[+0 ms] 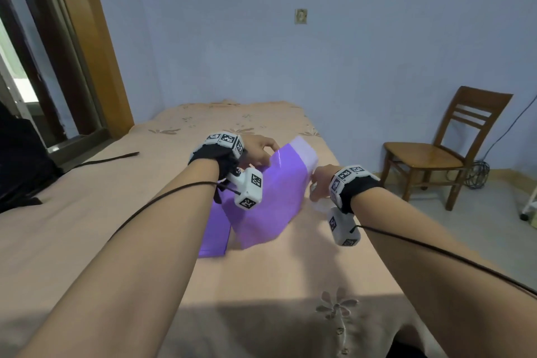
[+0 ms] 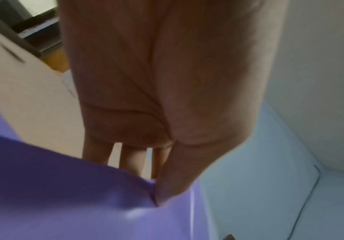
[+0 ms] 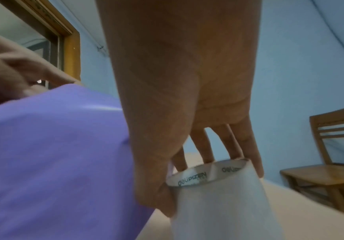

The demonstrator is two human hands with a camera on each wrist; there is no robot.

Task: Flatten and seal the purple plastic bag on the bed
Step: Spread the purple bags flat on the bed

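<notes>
Fingers of the left hand (image 1: 258, 150) pinch the upper edge of the purple plastic bag (image 1: 267, 206), which stands tilted off the bed (image 1: 116, 212), its lower end resting on the sheet and its pale flap (image 1: 305, 151) at the far end. In the same head view the right hand (image 1: 319, 183) is just beside the bag's right edge, its grip hard to read from here. A wooden chair (image 1: 441, 148) stands well apart to the right.

From the left wrist, the thumb (image 2: 171, 191) presses into the bag (image 2: 64, 203) while the other fingers (image 2: 130, 160) go behind the film, so the hold is a pinch on the edge.

From the right wrist, the thumb and fingers (image 3: 199, 146) are curled round a roll of clear tape (image 3: 218, 194), thumb on its outer side and fingertips inside the core, touching the bag's side (image 3: 54, 154).

Judging by this, flattening is unfinished and sealing is being prepared. The next move likely calls for laying the bag down flat, folding the flap over, and freeing a tape end.
</notes>
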